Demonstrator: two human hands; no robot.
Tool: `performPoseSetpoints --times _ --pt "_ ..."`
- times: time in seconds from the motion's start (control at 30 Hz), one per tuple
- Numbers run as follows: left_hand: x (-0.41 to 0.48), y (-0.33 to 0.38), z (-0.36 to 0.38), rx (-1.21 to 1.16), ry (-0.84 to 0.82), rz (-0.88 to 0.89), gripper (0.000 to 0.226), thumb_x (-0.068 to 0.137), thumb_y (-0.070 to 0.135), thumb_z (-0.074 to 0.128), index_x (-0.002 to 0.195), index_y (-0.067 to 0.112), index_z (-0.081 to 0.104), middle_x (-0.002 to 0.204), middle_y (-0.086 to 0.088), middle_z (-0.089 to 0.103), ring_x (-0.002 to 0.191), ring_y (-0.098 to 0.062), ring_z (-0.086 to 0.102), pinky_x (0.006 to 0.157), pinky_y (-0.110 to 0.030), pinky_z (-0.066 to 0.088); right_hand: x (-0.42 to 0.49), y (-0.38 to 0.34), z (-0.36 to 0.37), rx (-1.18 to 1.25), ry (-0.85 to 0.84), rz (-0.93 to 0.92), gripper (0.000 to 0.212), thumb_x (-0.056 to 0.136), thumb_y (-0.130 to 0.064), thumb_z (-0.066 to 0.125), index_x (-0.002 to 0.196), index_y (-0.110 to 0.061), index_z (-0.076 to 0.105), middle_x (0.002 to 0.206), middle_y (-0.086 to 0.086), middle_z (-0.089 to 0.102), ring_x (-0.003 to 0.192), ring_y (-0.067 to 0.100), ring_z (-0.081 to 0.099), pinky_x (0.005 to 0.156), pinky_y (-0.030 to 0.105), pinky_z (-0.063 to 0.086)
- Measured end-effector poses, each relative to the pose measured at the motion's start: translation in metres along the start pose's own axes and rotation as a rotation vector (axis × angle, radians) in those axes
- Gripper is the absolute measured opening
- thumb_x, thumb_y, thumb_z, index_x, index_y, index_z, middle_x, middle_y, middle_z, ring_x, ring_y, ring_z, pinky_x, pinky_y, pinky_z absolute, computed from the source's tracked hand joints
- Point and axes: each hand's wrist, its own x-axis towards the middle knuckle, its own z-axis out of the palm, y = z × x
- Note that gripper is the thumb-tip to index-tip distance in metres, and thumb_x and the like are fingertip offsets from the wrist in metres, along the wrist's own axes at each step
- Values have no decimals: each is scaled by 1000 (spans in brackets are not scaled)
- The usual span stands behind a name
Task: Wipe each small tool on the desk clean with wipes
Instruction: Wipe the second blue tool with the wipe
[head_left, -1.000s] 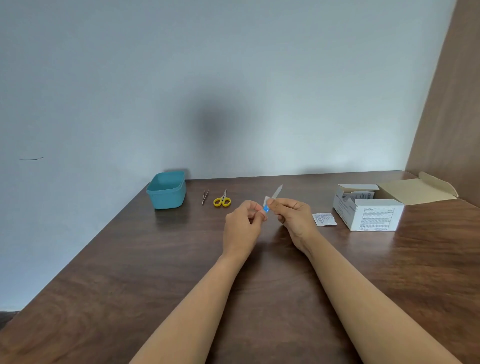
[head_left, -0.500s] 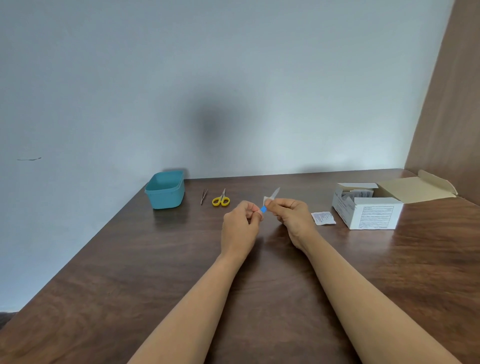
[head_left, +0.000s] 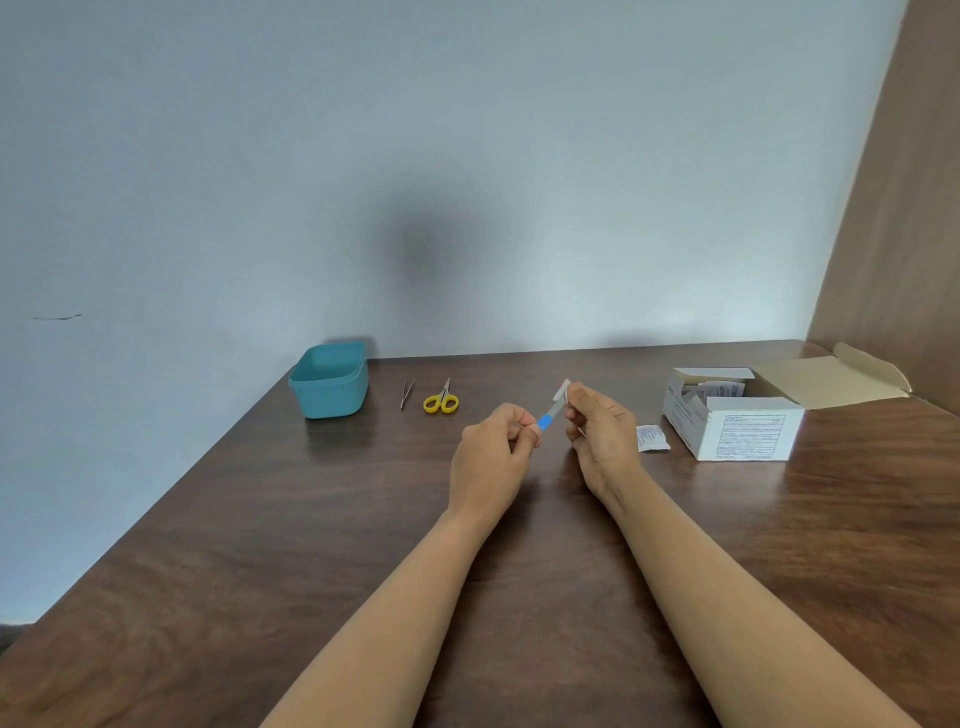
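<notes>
The left hand (head_left: 493, 447) pinches the blue end of a slim grey tool (head_left: 548, 418) above the dark wooden desk (head_left: 311, 519). The right hand (head_left: 602, 431) pinches a small white wipe (head_left: 562, 389) around the tool's far end. Thin metal tweezers (head_left: 407, 393) and yellow-handled scissors (head_left: 441, 400) lie near a teal plastic tub (head_left: 330, 382).

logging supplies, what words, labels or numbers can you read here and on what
No text is legible.
White cardboard box: framed print on its front and side, too small to read.
Wipe sachet on the desk: print too blurred to read.
</notes>
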Motion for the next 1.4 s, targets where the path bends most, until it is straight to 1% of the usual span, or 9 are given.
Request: performPoseSetpoints --times 0.17,0.27,0.43,0.57,0.8,0.93,1.1,1.23,1.4 --pt "0 -1 0 9 -6 18 6 90 26 59 86 24 62 75 10 72 74 -9 65 73 -39 54 2 0 -2 59 27 15 11 81 -5 71 73 -14 73 56 -5 54 53 5 41 51 17 35" --pt "0 -1 0 15 -11 23 5 90 26 59 87 24 63 75 10 71 74 -10 65 72 -39 54 3 0 -2 84 52 22 12 75 -8 77 65 -14 74 58 -3 53 51 4 41 48 16 35" --pt "0 0 0 26 -18 35 6 90 27 59 87 24 63 75 9 71 71 -10 63 70 -38 54 1 0 -1 46 67 16 14 81 -16 74 68 -13 69 52 -7 53 50 3 44 51 17 38" --pt "0 0 -1 28 -12 26 5 90 26 60 86 24 64 75 10 71 70 -9 63 70 -36 53 2 0 -1 38 46 10 12 87 -13 66 76 -14 71 51 -10 56 53 2 46 56 19 37" --pt "0 2 -2 36 -21 32 6 91 26 59 88 23 64 77 9 71 73 -9 63 70 -36 54 2 -2 -1 104 100 16 12 76 -8 77 68 -14 70 52 -8 55 55 6 40 54 20 33" --pt "-1 2 -2 27 -12 22 6 90 26 60 87 23 65 76 9 71 73 -9 63 70 -36 53 3 -1 -1 84 66 1 12 84 -15 71 72 -13 71 55 -7 54 51 3 43 52 16 34" --pt "0 1 -2 13 -1 -1 6 88 23 61 85 23 65 75 9 71 73 -9 63 71 -35 53 6 1 -4 58 -25 26 15 93 -16 59 82 -13 70 63 -4 56 56 3 44 51 14 37" --pt "0 -1 -3 -10 21 -22 8 88 20 61 82 22 65 73 7 71 71 -9 64 71 -34 53 3 1 -4 52 -87 55 9 88 -11 64 82 -8 69 59 -5 56 53 2 46 49 13 37" --pt "0 -1 -5 -26 40 -44 8 88 18 61 82 22 65 74 7 71 71 -8 64 71 -31 52 3 1 -4 -24 -91 50 2 82 -8 71 82 -7 72 66 0 55 54 5 43 48 12 37"
